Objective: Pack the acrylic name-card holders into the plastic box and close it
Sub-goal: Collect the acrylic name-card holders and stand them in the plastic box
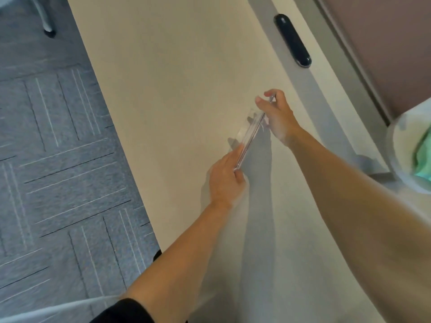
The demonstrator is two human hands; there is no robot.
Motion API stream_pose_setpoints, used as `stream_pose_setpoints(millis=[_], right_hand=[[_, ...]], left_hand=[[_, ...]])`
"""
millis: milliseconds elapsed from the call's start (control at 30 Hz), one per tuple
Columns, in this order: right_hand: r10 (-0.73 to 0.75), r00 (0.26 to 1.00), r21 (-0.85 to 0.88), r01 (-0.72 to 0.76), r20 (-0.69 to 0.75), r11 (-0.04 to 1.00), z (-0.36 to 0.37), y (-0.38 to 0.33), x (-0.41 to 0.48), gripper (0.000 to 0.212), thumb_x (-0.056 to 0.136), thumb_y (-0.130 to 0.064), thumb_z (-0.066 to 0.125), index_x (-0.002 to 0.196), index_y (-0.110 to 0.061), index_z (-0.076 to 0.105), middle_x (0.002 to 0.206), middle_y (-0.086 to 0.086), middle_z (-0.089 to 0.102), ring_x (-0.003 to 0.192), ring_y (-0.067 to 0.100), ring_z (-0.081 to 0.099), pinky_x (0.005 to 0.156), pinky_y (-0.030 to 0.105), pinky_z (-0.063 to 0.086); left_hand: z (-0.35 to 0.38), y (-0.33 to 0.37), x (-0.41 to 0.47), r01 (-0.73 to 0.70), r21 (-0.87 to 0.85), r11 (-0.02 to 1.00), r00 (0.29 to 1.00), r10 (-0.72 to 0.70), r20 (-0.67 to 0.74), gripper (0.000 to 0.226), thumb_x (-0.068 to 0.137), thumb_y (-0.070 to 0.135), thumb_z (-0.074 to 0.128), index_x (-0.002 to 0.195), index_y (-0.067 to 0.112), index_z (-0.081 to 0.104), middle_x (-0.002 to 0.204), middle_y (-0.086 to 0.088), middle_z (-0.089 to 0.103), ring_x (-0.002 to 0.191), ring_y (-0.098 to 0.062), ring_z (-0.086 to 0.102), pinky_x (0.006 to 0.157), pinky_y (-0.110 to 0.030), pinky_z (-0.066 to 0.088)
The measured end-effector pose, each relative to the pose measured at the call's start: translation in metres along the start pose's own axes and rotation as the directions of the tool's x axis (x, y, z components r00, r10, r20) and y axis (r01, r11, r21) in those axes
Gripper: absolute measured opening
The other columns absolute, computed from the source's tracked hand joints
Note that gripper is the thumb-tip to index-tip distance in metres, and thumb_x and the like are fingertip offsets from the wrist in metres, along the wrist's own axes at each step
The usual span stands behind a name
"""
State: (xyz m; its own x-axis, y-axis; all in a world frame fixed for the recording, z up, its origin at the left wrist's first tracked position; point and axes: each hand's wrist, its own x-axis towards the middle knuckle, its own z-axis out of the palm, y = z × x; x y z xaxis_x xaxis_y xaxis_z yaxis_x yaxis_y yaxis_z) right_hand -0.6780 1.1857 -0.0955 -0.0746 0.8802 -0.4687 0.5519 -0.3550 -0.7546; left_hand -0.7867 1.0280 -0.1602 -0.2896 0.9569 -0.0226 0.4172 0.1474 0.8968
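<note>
A clear acrylic name-card holder stands on edge above the cream table, seen almost edge-on as a thin transparent strip. My left hand pinches its near end between thumb and fingers. My right hand grips its far end, with thumb and fingertips curled over the top corner. The plastic box is partly in view at the right edge as a translucent rim; its lid is not visible.
A black oblong device lies on the grey strip along the table's far side. Green cloth sits inside the translucent container at right. Grey carpet lies beyond the table's left edge, with a chair leg at top left.
</note>
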Motion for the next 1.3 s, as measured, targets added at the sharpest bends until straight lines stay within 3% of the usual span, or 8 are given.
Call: stream_pose_setpoints(millis=[333,533,633,767,900,1033,1133,1300], right_hand=[[0.07,0.987,0.309,-0.022,-0.145,0.951,-0.068,0.012,-0.14,0.045,0.074,-0.052,0.057,0.114,-0.032,0.047,0.114,-0.008,0.049,0.096,0.014,0.047,0.082,0.028,0.037],[-0.007,0.947,0.245,0.091,-0.321,0.965,-0.121,0.039,-0.262,0.026,0.096,-0.039,0.057,0.115,-0.023,0.051,0.095,-0.013,0.056,0.084,-0.002,0.053,0.078,0.022,0.038],[0.011,0.953,0.314,0.088,-0.301,0.945,-0.136,0.046,-0.325,0.034,0.087,-0.056,0.059,0.107,-0.029,0.052,0.098,-0.014,0.056,0.095,0.005,0.053,0.087,0.033,0.037],[0.113,0.958,0.527,0.045,-0.263,0.849,-0.144,0.06,-0.401,0.031,0.09,-0.054,0.06,0.108,-0.031,0.049,0.096,-0.008,0.058,0.094,0.018,0.057,0.089,0.049,0.049],[0.143,0.9,0.577,0.135,-0.411,0.806,-0.155,0.075,-0.46,0.029,0.076,-0.052,0.067,0.089,-0.029,0.056,0.085,-0.003,0.059,0.083,0.022,0.056,0.078,0.048,0.054],[0.117,0.855,0.527,0.198,-0.505,0.826,-0.168,0.093,-0.507,0.019,0.087,-0.041,0.066,0.093,-0.028,0.054,0.086,-0.003,0.062,0.079,0.02,0.059,0.078,0.047,0.05],[0.117,0.838,0.511,0.207,-0.532,0.834,-0.168,0.108,-0.542,0.025,0.089,-0.037,0.067,0.105,-0.025,0.052,0.088,-0.002,0.064,0.079,0.021,0.061,0.082,0.051,0.051],[0.176,0.805,0.51,0.174,-0.567,0.843,-0.148,0.112,-0.597,0.024,0.093,-0.035,0.063,0.11,-0.023,0.051,0.092,-0.001,0.063,0.086,0.021,0.059,0.095,0.059,0.047]], left_hand=[[-0.023,0.062,-0.074,-0.042,-0.169,0.985,0.968,0.082,0.237,0.055,0.089,0.002,0.047,0.135,0.03,0.058,0.122,0.01,0.066,0.107,-0.013,0.063,0.091,-0.023,0.048],[-0.038,0.116,-0.137,0.031,-0.217,0.976,0.91,0.062,0.409,0.027,0.099,0.018,0.052,0.122,0.02,0.065,0.063,0.011,0.06,0.053,0.004,0.047,0.059,-0.017,0.04],[-0.051,0.148,-0.176,-0.065,-0.224,0.972,0.891,0.157,0.426,0.021,0.099,0.014,0.053,0.108,-0.001,0.065,0.065,-0.013,0.053,0.049,0.004,0.045,0.056,-0.011,0.035],[-0.065,0.189,-0.229,-0.144,-0.228,0.963,0.832,0.243,0.499,0.019,0.099,0.014,0.053,0.107,0.007,0.068,0.07,0.009,0.057,0.062,0.001,0.05,0.06,-0.013,0.039],[-0.076,0.219,-0.273,-0.209,-0.321,0.924,0.685,0.372,0.626,0.012,0.093,0.01,0.062,0.101,0.012,0.07,0.077,0.009,0.057,0.072,0.004,0.053,0.069,-0.014,0.039],[-0.083,0.226,-0.297,-0.583,-0.284,0.761,0.438,0.589,0.679,0.074,0.083,0.023,0.078,0.146,0.023,0.041,0.145,0.025,0.038,0.127,0.018,0.032,0.105,-0.007,0.025],[-0.083,0.229,-0.307,-0.714,-0.318,0.624,0.279,0.67,0.688,0.079,0.083,0.023,0.078,0.148,0.027,0.035,0.144,0.034,0.03,0.132,0.012,0.031,0.108,-0.013,0.028],[-0.087,0.225,-0.333,-0.71,-0.431,0.557,0.155,0.721,0.676,0.066,0.077,0.022,0.082,0.136,0.03,0.056,0.139,0.009,0.051,0.128,-0.003,0.046,0.107,-0.029,0.042]])
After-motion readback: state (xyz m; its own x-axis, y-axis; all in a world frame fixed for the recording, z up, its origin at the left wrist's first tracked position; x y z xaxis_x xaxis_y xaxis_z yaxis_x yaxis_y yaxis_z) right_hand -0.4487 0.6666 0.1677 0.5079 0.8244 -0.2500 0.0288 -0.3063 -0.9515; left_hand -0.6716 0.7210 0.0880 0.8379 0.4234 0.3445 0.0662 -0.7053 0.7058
